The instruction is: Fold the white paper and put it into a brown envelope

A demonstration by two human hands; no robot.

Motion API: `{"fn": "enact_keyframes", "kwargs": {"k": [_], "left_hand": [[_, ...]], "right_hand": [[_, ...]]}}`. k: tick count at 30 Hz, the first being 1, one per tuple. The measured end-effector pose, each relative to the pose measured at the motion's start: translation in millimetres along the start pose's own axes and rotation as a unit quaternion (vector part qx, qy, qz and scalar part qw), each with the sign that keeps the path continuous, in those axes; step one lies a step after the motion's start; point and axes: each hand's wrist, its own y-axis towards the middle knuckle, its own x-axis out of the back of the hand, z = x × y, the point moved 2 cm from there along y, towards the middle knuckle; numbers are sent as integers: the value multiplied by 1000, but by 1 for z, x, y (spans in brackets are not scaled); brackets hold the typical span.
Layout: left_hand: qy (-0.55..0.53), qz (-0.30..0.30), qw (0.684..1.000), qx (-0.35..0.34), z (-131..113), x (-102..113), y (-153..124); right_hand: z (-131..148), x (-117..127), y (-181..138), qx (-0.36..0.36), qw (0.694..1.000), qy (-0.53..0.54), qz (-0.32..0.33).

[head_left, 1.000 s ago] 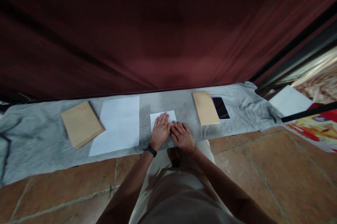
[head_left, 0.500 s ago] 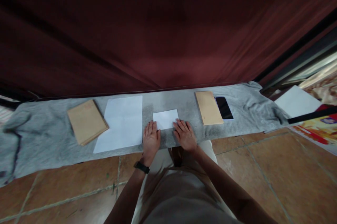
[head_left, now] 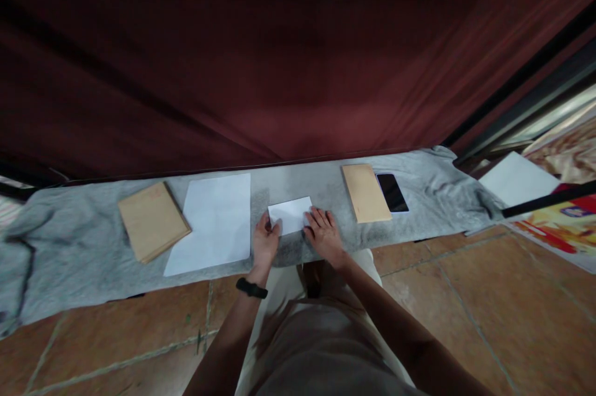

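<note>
A small white sheet of paper [head_left: 290, 215], seemingly folded, lies on the grey cloth [head_left: 298, 180] in front of me. My left hand [head_left: 266, 243] pinches its left edge, the thumb on top and the fingers curled at the side. My right hand [head_left: 325, 236] rests flat with its fingers out, the tips touching the paper's right edge. Left of my left hand is a larger white sheet [head_left: 216, 219]. A tan envelope [head_left: 367, 193] lies to the right of my right hand.
A stack of brown envelopes [head_left: 153, 220] overlaps the larger sheet's left side. A dark-screened phone [head_left: 393, 192] lies beside the single envelope. Behind the cloth hangs a dark red curtain [head_left: 298, 85]. At far right are a white sheet [head_left: 518, 179] and a black bar [head_left: 549, 199].
My left hand has gone from lying flat beside the small paper to pinching its left edge. My right hand stays flat at the right edge. The view has shifted slightly.
</note>
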Motion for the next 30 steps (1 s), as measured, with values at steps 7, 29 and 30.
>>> {"fn": "enact_keyframes", "kwargs": {"k": [7, 29, 30], "left_hand": [[-159, -19, 977, 144, -10, 0, 1], [-237, 116, 950, 166, -23, -24, -27], [-230, 111, 954, 159, -21, -23, -24]], "right_hand": [[1, 1, -2, 16, 1000, 10, 1], [37, 1, 3, -312, 585, 748, 29], [35, 2, 0, -313, 585, 747, 39]]}}
